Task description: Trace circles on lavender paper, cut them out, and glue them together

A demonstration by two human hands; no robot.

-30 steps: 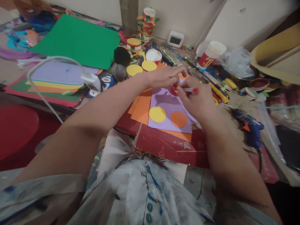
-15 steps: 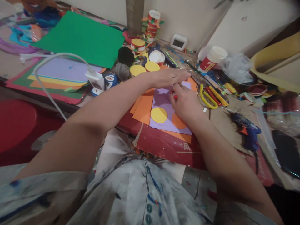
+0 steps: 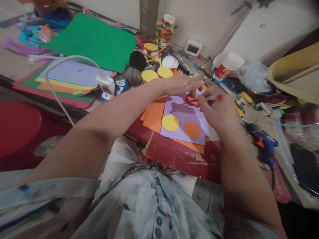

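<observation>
My right hand (image 3: 219, 106) is closed round a slim pen (image 3: 213, 98) with a pale barrel and a red end, its tip side by the round piece. The round piece (image 3: 191, 100), orange on top with a red rim, rests on a purple sheet (image 3: 179, 109). Over it reaches my left hand (image 3: 183, 84), fingers stretched out and fingertips pressing down on it; part of it is hidden. Nearer me on the purple sheet lie a yellow disc (image 3: 170, 123) and an orange disc (image 3: 192, 130). Orange sheets (image 3: 153, 121) stick out from underneath.
Yellow-topped round pieces (image 3: 149, 76) stand beyond my left forearm. A large green sheet (image 3: 92, 43) lies at the back left, near a white charger with a cable (image 3: 106, 84). To the right are a blue glue gun (image 3: 267, 149) and a paper cup (image 3: 228, 66).
My right hand has moved to the right with the pen, uncovering the round piece and the whole orange disc. My left hand stays in nearly the same place. The view has shifted slightly.
</observation>
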